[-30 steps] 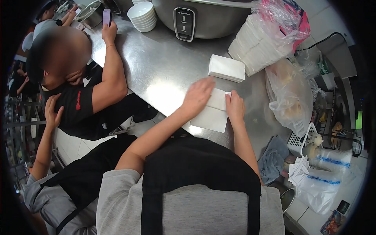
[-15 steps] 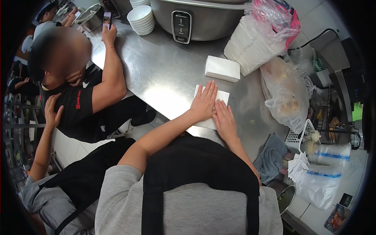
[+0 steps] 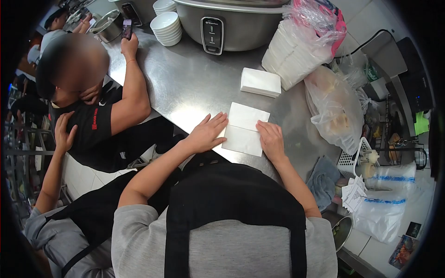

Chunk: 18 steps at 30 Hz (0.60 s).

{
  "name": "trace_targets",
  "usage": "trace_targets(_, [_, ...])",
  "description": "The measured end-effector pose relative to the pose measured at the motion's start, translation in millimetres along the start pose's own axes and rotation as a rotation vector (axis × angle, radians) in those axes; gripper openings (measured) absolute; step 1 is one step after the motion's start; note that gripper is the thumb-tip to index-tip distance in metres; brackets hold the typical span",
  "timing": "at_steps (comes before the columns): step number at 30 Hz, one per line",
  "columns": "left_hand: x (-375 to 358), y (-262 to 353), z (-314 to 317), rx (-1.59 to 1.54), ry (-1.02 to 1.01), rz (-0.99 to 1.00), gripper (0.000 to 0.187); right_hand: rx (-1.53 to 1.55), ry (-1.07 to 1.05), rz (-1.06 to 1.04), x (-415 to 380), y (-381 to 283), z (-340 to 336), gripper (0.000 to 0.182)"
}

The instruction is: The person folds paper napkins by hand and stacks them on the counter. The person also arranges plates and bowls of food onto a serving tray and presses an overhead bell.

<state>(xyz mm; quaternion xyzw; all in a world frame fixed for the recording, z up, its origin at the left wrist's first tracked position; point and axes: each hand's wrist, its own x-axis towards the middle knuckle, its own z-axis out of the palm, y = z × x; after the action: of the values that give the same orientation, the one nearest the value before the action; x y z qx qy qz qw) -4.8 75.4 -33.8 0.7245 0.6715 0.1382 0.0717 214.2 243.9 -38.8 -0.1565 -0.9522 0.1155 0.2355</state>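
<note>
A white paper napkin (image 3: 245, 131) with a crease across its middle lies flat on the steel table in front of me. My left hand (image 3: 207, 133) rests at its left edge, palm down, fingers stretched out and thumb apart. At the napkin's right edge my right hand (image 3: 271, 139) has its fingers bent and pressed together on the paper; its thumb is partly hidden. Just beyond is a neat stack of folded white napkins (image 3: 261, 82), touched by neither hand.
A large rice cooker (image 3: 241, 28) and stacked white bowls (image 3: 166, 28) stand at the back. A plastic-wrapped napkin pack (image 3: 294, 55), a clear bag (image 3: 336, 109) and a grey cloth (image 3: 323, 180) lie right. On the left, a person (image 3: 125, 99) holds a phone (image 3: 127, 28).
My hands, which lay together flat on the napkin, have moved apart to its left and right edges. The creased napkin now shows uncovered between them.
</note>
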Motion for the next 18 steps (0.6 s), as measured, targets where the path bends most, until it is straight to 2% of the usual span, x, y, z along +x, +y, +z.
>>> trace_targets(1, [0, 0, 0, 0.002, 0.006, -0.006, 0.06, 0.035, 0.035, -0.002, 2, 2, 1, 0.026])
trace_targets(3, [1, 2, 4, -0.895, 0.112, -0.413, 0.055, 0.084, 0.083, 0.056, 10, 0, -2, 0.025])
trace_targets(4, [3, 7, 8, -1.248, 0.217, -0.52, 0.055, 0.131, 0.13, 0.124, 12, -2, -5, 0.023])
trace_targets(5, [9, 12, 4, -1.25, 0.223, -0.526, 0.055, 0.135, 0.125, 0.119, 17, -7, -9, 0.023])
trace_targets(7, [27, 26, -15, -1.931, 0.191, -0.903, 0.055, 0.156, 0.182, 0.058, 21, -20, -18, 0.023])
trace_targets(8, [36, 31, -17, -1.994, 0.278, -0.931, 0.061, 0.157, 0.181, 0.057, 20, -20, -18, 0.023])
trace_targets(9, [43, 31, -12, -1.994, 0.278, -0.929, 0.061, 0.175, 0.197, 0.049, 17, -19, -20, 0.025])
trace_targets(11, [57, 22, -2, -1.699, 0.311, -0.597, 0.068, 0.197, 0.218, 0.028, 19, -13, -21, 0.026])
trace_targets(13, [71, 21, -9, -1.653, 0.375, -0.585, 0.074, 1.036, 0.432, 0.745, 26, -6, -16, 0.037])
trace_targets(14, [79, 21, -10, -1.528, 0.403, -0.498, 0.073, 1.058, 0.414, 0.734, 33, -2, -17, 0.037])
trace_targets(15, [86, 20, -13, -1.402, 0.419, -0.409, 0.072, 1.185, 0.311, 0.767, 41, 2, -24, 0.042])
trace_targets(16, [93, 17, -16, -1.394, 0.425, -0.416, 0.072, 1.302, 0.21, 0.801, 47, 8, -28, 0.046])
trace_targets(17, [102, 17, -22, -1.427, 0.414, -0.402, 0.072, 1.303, 0.209, 0.8, 52, 16, -27, 0.046])
trace_targets(18, [111, 14, -25, -1.465, 0.397, -0.384, 0.072, 1.166, 0.221, 0.731, 60, 26, -26, 0.045])
